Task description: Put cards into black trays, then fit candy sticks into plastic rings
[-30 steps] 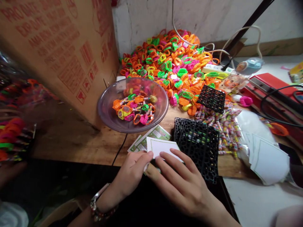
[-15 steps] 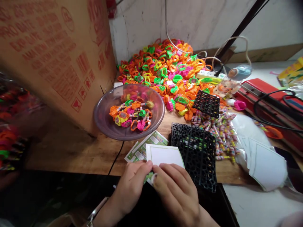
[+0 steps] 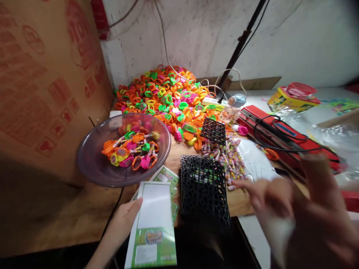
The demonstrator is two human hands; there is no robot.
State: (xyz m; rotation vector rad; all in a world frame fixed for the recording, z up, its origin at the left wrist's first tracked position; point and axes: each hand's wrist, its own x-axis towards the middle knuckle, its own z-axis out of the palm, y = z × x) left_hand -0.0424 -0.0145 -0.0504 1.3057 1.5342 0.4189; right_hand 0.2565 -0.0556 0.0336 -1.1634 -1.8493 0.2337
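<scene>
My left hand [image 3: 123, 220] grips a printed card [image 3: 154, 216] by its left edge. The card's upper part is white with a thin green border; its lower part is a green printed panel. More green cards [image 3: 168, 175] lie under and behind it on the wooden table. My right hand [image 3: 291, 205], smeared by motion, is at the right with its fingers apart and nothing visible in them. Beyond it are white cards [image 3: 262, 171], partly hidden, and a heap of small wrapped candy-like tubes [image 3: 234, 158]. Black mesh trays [image 3: 203, 190] lie stacked between my hands.
A purple translucent basin [image 3: 92, 164] holds colourful plastic watch-like toys. A big pile of similar toys [image 3: 165, 101] lies against the wall. A large carton [image 3: 50, 93] stands at left. At right are a red device with a black cable [image 3: 305, 138] and a yellow tub [image 3: 291, 101].
My right hand has left the card and swung to the right. My left hand now holds the card alone, and its green lower panel shows. The view has turned right.
</scene>
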